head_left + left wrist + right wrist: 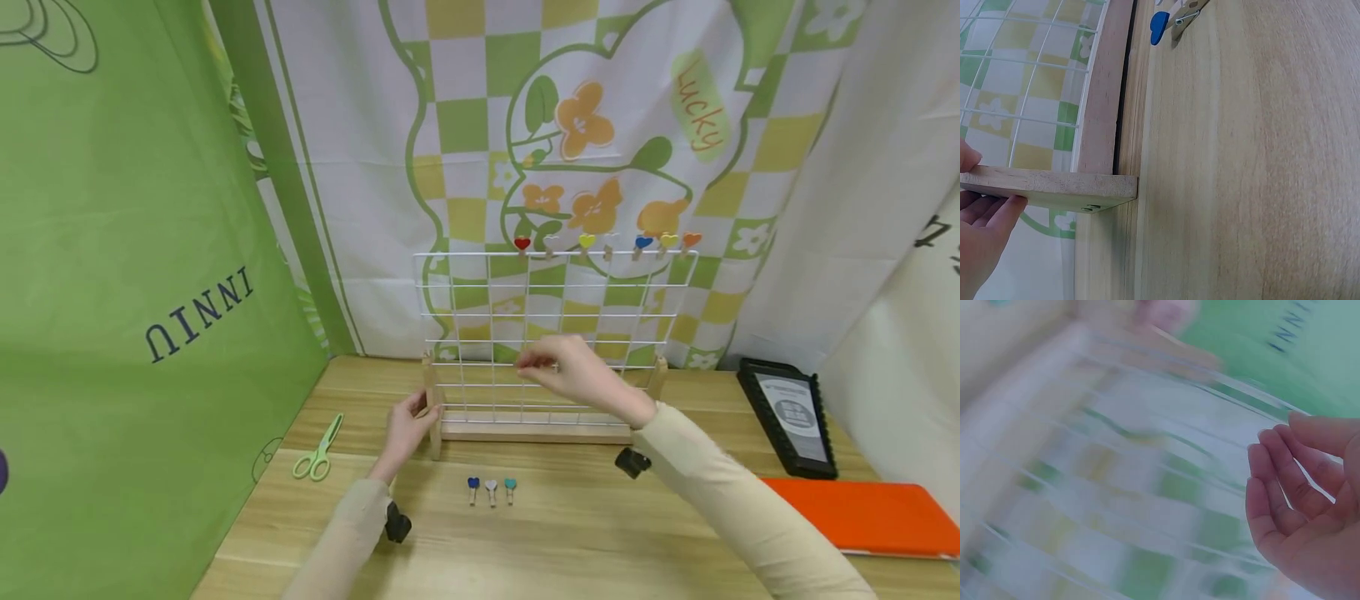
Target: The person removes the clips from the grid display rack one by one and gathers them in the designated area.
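A white wire grid (510, 315) stands upright in a wooden base (536, 431). My left hand (408, 429) grips the wooden upright (1041, 181) at the grid's left end, thumb on one side and fingers on the other. In front of the grid hovers my right hand (573, 375). Its fingers are loosely bent with nothing visible between them in the right wrist view. Several heart clothespins, among them a red one (522, 244) and an orange one (692, 241), sit along the top wire. On the table lie a dark blue (473, 488), a white (491, 492) and a teal heart clothespin (510, 490).
Green-handled scissors (318, 457) lie on the table to the left. A black tray-like case (787, 417) with a label is at the right, behind an orange-red flat object (870, 512). Patterned curtains (360, 167) hang behind and beside the table.
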Tool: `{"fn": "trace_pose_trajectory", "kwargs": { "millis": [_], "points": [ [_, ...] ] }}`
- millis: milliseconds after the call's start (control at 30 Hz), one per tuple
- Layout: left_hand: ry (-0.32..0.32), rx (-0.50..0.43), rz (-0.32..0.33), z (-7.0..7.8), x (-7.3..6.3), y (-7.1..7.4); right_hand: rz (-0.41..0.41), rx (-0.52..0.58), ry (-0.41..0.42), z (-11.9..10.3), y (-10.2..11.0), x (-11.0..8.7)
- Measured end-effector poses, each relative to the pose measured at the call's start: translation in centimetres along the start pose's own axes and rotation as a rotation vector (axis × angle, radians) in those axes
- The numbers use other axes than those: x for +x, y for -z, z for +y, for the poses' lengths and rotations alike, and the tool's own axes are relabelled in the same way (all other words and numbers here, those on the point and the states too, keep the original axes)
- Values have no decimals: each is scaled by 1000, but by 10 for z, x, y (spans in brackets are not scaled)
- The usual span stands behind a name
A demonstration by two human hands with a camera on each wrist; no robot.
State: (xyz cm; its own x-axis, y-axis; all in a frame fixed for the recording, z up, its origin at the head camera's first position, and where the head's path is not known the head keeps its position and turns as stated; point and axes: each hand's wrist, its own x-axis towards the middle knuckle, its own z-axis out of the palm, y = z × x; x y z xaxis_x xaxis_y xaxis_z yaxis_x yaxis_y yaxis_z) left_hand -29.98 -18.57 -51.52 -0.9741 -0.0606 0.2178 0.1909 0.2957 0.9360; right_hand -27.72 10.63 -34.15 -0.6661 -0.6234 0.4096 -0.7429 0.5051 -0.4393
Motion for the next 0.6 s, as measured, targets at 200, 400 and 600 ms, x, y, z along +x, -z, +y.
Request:
{"fn": "trace_pose_trajectory", "kwargs": {
  "millis": [200, 400, 600],
  "points": [
    [-5, 18, -6, 2, -1, 0, 215, -104, 143, -27, 70, 28],
    [-43, 15, -13, 3, -2, 1, 332, -169, 218, -37, 106, 49],
    [-146, -22, -17, 2, -4, 3, 326, -257, 247, -37, 115, 68]
  ]
}}
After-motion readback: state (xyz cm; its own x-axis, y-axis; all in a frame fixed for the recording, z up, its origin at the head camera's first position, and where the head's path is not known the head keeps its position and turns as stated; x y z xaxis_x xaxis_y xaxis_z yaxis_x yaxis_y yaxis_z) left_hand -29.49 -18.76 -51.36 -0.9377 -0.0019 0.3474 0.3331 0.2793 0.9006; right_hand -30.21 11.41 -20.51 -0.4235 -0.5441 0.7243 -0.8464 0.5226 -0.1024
